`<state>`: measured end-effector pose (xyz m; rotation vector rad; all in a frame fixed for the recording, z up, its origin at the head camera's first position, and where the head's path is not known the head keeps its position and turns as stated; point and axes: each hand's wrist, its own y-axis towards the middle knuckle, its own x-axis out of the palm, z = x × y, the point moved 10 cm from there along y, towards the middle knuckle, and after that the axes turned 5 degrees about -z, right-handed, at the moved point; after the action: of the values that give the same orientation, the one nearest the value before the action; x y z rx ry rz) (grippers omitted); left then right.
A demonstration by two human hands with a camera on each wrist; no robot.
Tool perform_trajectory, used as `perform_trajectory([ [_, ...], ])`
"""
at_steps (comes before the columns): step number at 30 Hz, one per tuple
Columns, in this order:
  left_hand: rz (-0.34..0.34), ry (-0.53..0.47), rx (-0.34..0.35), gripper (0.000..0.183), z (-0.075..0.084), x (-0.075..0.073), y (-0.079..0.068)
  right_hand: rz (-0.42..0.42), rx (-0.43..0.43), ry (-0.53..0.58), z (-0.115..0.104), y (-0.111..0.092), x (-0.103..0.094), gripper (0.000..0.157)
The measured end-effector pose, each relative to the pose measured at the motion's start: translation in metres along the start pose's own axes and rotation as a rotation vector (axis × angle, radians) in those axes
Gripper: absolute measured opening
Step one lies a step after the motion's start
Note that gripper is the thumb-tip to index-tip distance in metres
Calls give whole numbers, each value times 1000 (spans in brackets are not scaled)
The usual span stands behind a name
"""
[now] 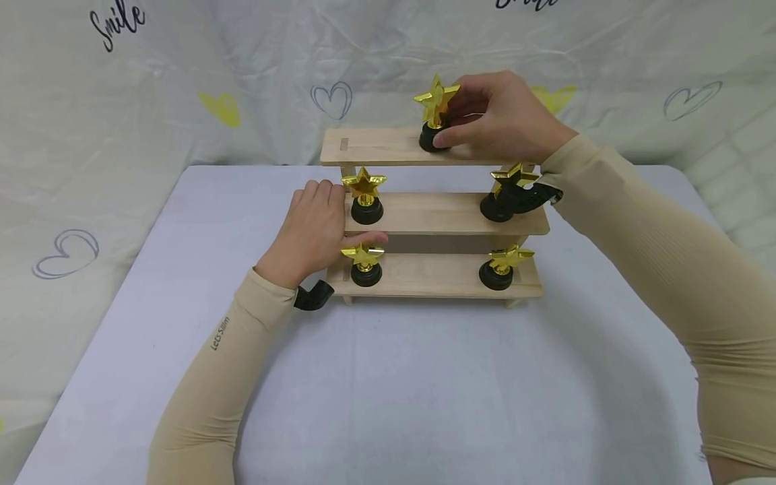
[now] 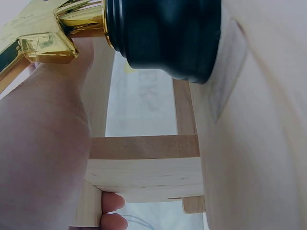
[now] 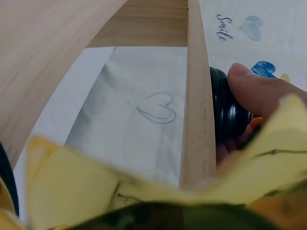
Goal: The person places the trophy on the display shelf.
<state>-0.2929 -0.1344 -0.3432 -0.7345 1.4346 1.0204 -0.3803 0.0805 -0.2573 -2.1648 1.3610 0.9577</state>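
A three-tier wooden display shelf (image 1: 433, 214) stands at the table's far side. My right hand (image 1: 504, 108) holds a gold star trophy (image 1: 436, 103) at the middle of the top tier, thumb and fingers about its black base (image 3: 224, 108). The left end of the middle tier is gripped by my left hand (image 1: 310, 232), with its thumb along the front and fingertips (image 2: 112, 202) showing past the wood. Close to that thumb are two more trophies, one on the middle tier (image 1: 366, 202) and one on the bottom tier (image 1: 365, 266).
At the right ends stand a middle-tier trophy (image 1: 497, 205), partly covered by the black wrist camera mount (image 1: 530, 197), and a bottom-tier trophy (image 1: 497, 275). A white cloth covers the table (image 1: 418, 384). Behind it hangs a printed curtain (image 1: 261, 67).
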Motion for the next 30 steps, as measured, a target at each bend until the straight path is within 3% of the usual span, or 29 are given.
perform_trajectory([
  [22,11,-11,-6,86,-5,2,-2,-25,-27,72,8,3,6,49],
  [30,-27,-33,-17,86,-12,12,6,37,-6,92,24,-9,-13,60],
])
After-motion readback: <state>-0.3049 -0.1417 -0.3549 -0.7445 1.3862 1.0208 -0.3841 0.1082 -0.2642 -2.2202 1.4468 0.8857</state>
